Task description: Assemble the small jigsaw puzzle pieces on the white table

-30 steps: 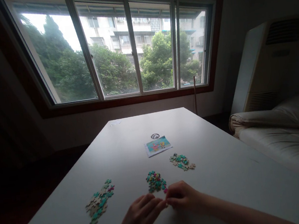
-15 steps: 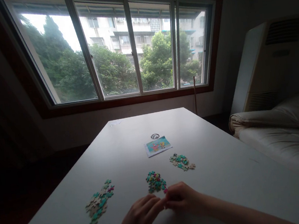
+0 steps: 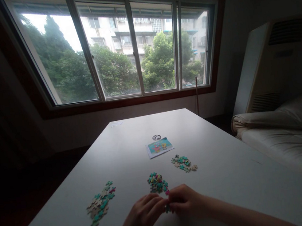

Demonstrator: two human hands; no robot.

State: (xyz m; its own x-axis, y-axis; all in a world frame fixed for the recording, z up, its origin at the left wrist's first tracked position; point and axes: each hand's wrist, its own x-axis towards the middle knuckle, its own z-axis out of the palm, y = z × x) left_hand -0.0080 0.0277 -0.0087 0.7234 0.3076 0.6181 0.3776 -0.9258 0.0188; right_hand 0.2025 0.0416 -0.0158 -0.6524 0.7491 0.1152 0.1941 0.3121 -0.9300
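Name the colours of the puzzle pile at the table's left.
The pile is mostly teal and beige, a little pink; head view.

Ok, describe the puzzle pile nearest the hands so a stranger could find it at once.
Start at the white table under the big window. Three puzzle piles lie on its near half; take the middle pile, just beyond the left hand and right hand. Unlike the mostly teal-and-beige left pile and right pile, it is flecked with yellow and pink.

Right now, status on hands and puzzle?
Left hand and right hand meet fingertips at a puzzle piece. Middle pile just beyond. Nothing blocks them.
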